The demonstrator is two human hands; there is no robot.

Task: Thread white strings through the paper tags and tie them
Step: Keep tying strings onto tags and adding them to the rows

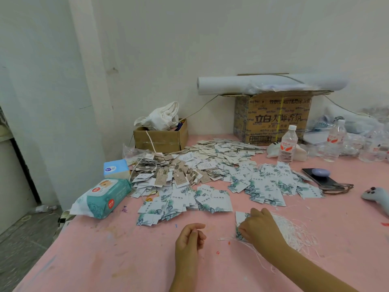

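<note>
While the right hand (260, 227) curls down over a white paper tag printed with green leaves (240, 218), its fingertips appear to pinch the tag's near edge against the pink table top (101, 253). This probably steadies the tag so that a string can be fed through. The hole itself is hidden under the fingers.

Just behind and outside that grip lies a loose heap of thin white strings (296, 232). It touches the wrist, so one string can be drawn without reaching. One strand trails out from under the hand toward the left hand (190, 239).

The left hand rests on the table well inside of the grip, with its fingers curled and the thumb laid against them. Whether it pinches a string end or holds nothing cannot be told.

Beyond the grip, farther from the person, a broad spread of leaf-print tags (212, 200) lies waiting. Past that to the left sits a pile of brown card tags with strings already on them (168, 173), judged to be finished work. This tag looks to be at the start of threading.
</note>
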